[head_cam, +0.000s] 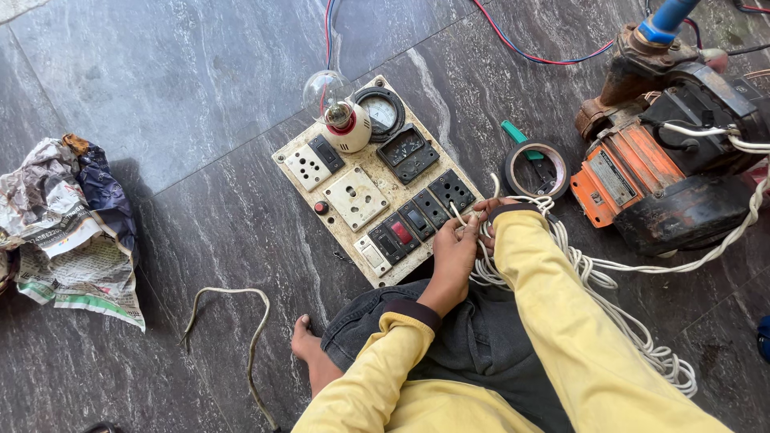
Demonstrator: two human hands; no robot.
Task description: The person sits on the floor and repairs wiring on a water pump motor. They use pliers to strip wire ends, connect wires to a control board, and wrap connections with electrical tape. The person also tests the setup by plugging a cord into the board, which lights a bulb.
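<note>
Left hand [455,250] closed around thin white twisted cord [597,277], pinching its end at the black socket [451,191] just ahead. Right hand [486,210] mostly hidden under yellow sleeve, touching the same cord; degree of closure cannot be told. Beyond: cream rectangular test board [359,197] with switches, two dial meters and clear glass bulb [325,95], flat on glossy grey stone floor [200,88]. Further right: rusty orange motor pump [658,172]. Likely risk: shock or short circuit from loose strands at the socket.
</note>
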